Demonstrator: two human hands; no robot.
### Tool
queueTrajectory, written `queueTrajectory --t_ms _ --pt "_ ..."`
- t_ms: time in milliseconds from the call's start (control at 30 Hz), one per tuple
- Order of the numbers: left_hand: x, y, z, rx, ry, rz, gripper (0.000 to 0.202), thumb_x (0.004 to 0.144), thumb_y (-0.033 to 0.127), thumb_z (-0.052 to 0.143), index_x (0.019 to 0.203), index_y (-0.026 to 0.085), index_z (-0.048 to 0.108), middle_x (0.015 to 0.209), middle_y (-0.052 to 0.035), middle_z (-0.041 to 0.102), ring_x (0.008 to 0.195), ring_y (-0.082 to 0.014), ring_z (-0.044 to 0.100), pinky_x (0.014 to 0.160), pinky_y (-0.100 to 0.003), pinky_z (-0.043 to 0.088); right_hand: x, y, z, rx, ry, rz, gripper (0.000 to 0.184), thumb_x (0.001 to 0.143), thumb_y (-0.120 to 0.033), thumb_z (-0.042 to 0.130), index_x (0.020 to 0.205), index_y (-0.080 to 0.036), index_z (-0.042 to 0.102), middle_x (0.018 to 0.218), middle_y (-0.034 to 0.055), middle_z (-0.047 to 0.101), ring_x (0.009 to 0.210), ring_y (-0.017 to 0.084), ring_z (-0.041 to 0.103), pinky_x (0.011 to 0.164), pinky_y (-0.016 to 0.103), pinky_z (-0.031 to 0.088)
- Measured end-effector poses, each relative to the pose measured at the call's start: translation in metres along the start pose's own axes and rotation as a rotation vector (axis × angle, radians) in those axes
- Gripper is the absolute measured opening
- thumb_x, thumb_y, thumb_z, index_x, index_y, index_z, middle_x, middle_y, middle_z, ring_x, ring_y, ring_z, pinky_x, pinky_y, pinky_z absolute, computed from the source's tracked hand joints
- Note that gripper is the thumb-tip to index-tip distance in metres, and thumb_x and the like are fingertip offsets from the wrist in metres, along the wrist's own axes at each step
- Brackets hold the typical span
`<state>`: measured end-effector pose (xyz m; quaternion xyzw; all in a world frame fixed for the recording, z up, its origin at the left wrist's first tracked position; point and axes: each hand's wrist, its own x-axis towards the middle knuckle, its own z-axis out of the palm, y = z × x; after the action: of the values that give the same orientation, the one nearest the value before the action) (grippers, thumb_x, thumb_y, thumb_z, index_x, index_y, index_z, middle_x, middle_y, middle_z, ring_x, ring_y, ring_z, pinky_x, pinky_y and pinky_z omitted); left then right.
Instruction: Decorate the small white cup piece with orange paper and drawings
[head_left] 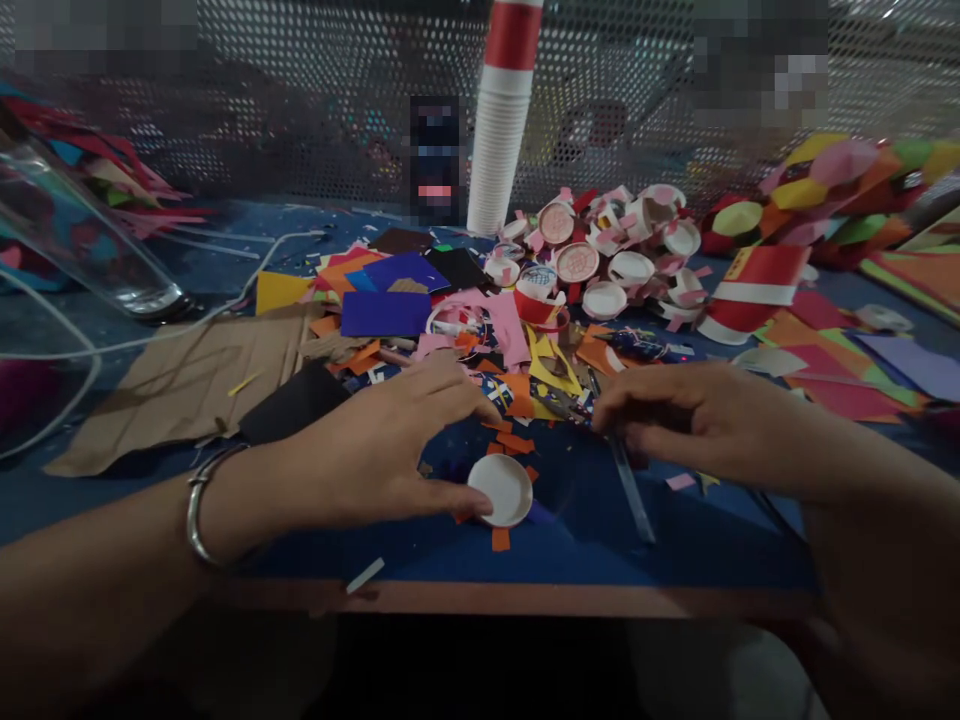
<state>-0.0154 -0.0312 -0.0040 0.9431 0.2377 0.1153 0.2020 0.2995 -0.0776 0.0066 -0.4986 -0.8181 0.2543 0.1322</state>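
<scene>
My left hand (375,450), with a metal bangle on the wrist, lies low over the blue table with its fingers stretched out. Its thumb touches a white round cup bottom (500,489) near the front edge. My right hand (679,420) is to the right, with its fingers curled together and pointing left at a heap of coloured paper scraps (525,385). A thin clear strip (634,495) runs from under this hand toward the front edge. Whether the fingers grip it is hidden.
A tall stack of red-and-white paper cups (501,130) stands at the back. To its right are cut cup bottoms (600,260), a lying cup (750,290) and paper sheets (847,380). Brown cardboard (187,380) and a clear container (82,240) are left.
</scene>
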Motion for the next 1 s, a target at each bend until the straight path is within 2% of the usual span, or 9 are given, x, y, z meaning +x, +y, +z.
queueTrajectory --t_ms 100,233,400,467,567,667,767,900,1000 --pt "-0.003 0.000 0.003 -0.048 -0.023 0.048 0.046 0.084 0.054 0.079 0.113 0.022 0.067 0.110 -0.0077 0.069 0.106 -0.0273 0.064 0.091 -0.039 0.050 0.001 -0.005 0.006 -0.095 0.051 -0.030 0.021 0.086 -0.021 0.060 0.104 -0.025 0.071 0.099 0.0039 0.077 0.084 0.021 0.072 0.075 0.032 0.055" --pt "-0.008 0.005 0.008 -0.070 0.056 0.102 0.029 0.093 0.045 0.072 0.110 0.022 0.065 0.109 -0.0062 0.070 0.101 -0.0240 0.063 0.089 -0.038 0.048 0.001 -0.010 0.013 -0.229 0.202 -0.041 0.019 0.092 -0.026 0.060 0.109 -0.024 0.067 0.102 0.0064 0.075 0.084 0.022 0.073 0.074 0.033 0.056" --pt "-0.009 0.002 0.024 -0.135 0.091 0.016 0.050 0.081 0.054 0.082 0.114 0.022 0.060 0.118 -0.0078 0.068 0.112 -0.0291 0.058 0.098 -0.044 0.046 -0.003 -0.012 0.019 -0.308 0.458 0.015 0.020 0.094 -0.028 0.061 0.113 -0.025 0.065 0.096 0.0064 0.074 0.080 0.022 0.072 0.074 0.036 0.055" --pt "-0.007 -0.001 0.029 -0.138 0.080 0.012 0.060 0.077 0.061 0.082 0.119 0.023 0.061 0.123 -0.0093 0.065 0.117 -0.0314 0.055 0.102 -0.047 0.043 -0.006 -0.018 0.023 -0.263 0.589 0.100 0.020 0.093 -0.028 0.064 0.114 -0.027 0.065 0.093 0.0054 0.075 0.079 0.023 0.072 0.072 0.037 0.054" --pt "-0.006 -0.002 0.033 -0.137 0.072 -0.033 0.066 0.073 0.064 0.084 0.121 0.024 0.064 0.127 -0.0102 0.061 0.120 -0.0335 0.051 0.106 -0.051 0.040 -0.014 -0.037 0.028 -0.217 0.736 0.265 0.011 0.095 -0.038 0.065 0.099 -0.029 0.066 0.087 0.0046 0.075 0.077 0.024 0.073 0.070 0.038 0.053" --pt "-0.005 -0.002 0.033 -0.179 0.077 -0.084 0.064 0.070 0.060 0.088 0.119 0.026 0.067 0.128 -0.0086 0.060 0.122 -0.0327 0.049 0.107 -0.051 0.038 -0.023 -0.059 0.034 -0.147 0.666 0.329 0.014 0.097 -0.045 0.062 0.094 -0.032 0.067 0.078 0.0008 0.075 0.069 0.022 0.072 0.062 0.037 0.053" --pt "-0.005 -0.001 0.033 -0.229 0.060 -0.115 0.061 0.069 0.058 0.089 0.118 0.028 0.069 0.129 -0.0070 0.060 0.124 -0.0324 0.048 0.107 -0.052 0.037 -0.029 -0.073 0.041 -0.035 0.547 0.277 0.011 0.097 -0.045 0.060 0.090 -0.039 0.067 0.072 -0.0037 0.071 0.059 0.019 0.067 0.051 0.034 0.049" --pt "-0.003 -0.003 0.034 -0.240 0.036 -0.140 0.061 0.067 0.059 0.090 0.118 0.032 0.071 0.137 -0.0064 0.058 0.128 -0.0350 0.046 0.107 -0.055 0.036 -0.024 -0.078 0.052 0.169 0.435 0.186 0.011 0.096 -0.042 0.060 0.089 -0.039 0.067 0.067 -0.0042 0.069 0.055 0.018 0.066 0.048 0.032 0.049" --pt "-0.002 -0.004 0.035 -0.249 0.016 -0.143 0.059 0.068 0.056 0.090 0.119 0.033 0.071 0.137 -0.0058 0.059 0.128 -0.0357 0.045 0.106 -0.055 0.036 -0.016 -0.076 0.061 0.210 0.371 0.165 0.010 0.097 -0.034 0.058 0.090 -0.035 0.066 0.068 -0.0033 0.070 0.056 0.017 0.069 0.050 0.030 0.051"
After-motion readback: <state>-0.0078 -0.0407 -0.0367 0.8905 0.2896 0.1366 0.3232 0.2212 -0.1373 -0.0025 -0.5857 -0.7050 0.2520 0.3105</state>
